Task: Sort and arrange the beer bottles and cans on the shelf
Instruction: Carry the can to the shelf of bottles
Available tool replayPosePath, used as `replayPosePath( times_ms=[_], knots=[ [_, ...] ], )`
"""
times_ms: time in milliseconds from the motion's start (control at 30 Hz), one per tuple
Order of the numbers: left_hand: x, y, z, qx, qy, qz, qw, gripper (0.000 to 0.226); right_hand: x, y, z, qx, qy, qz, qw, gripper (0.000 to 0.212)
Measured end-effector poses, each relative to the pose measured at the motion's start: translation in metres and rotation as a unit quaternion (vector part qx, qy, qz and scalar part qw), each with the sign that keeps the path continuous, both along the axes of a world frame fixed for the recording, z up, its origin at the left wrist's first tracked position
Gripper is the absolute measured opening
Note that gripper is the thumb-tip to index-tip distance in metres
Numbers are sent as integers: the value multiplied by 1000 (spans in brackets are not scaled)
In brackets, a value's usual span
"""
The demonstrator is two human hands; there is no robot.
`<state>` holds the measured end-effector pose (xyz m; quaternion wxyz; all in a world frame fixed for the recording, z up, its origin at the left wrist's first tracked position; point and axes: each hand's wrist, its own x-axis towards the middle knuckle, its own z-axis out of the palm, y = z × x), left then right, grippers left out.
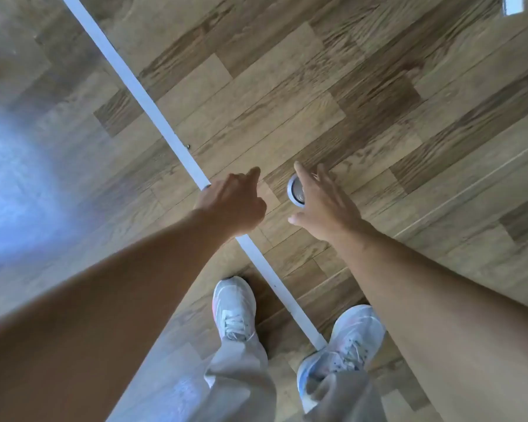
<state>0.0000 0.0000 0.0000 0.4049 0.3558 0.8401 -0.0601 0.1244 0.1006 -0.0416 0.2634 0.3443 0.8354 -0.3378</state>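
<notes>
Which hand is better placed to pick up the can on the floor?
Right: the right hand hovers open, overlapping the can; the left hand sits farther off, fingers mostly curled.

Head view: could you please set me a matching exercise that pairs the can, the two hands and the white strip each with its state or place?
Things:
1 can
2 left hand
3 right hand
4 white strip

States or places:
A fingers spread
B runs diagonally across the wooden floor
C fingers mostly curled, above the strip
D upright on the floor, partly behind a finger

Pairs: 1-D; 2-C; 3-A; 4-B
</notes>
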Motion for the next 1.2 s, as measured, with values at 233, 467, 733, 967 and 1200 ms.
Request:
replayPosePath(
  times_ms=[233, 467, 733, 967, 1200],
  knots=[
    [-3, -25, 0, -49, -88, 96, 990, 59, -1, 3, 0, 28, 32, -72, 996, 59],
    [-4, -15, 69, -47, -198, 125, 971, 81, -5, 55, 116, -161, 109, -217, 957, 41],
    [-1, 5, 231, 97, -261, 172, 945, 83, -14, 103, 307, -309, 191, -249, 898, 50],
    [10, 29, 381, 190, -197, 154, 949, 63, 7, 126, 452, -329, 278, -300, 851, 47],
    [51, 38, 489, 280, -140, 161, 936, 68, 26, 130, 571, -354, 366, -357, 784, 39]
  ],
)
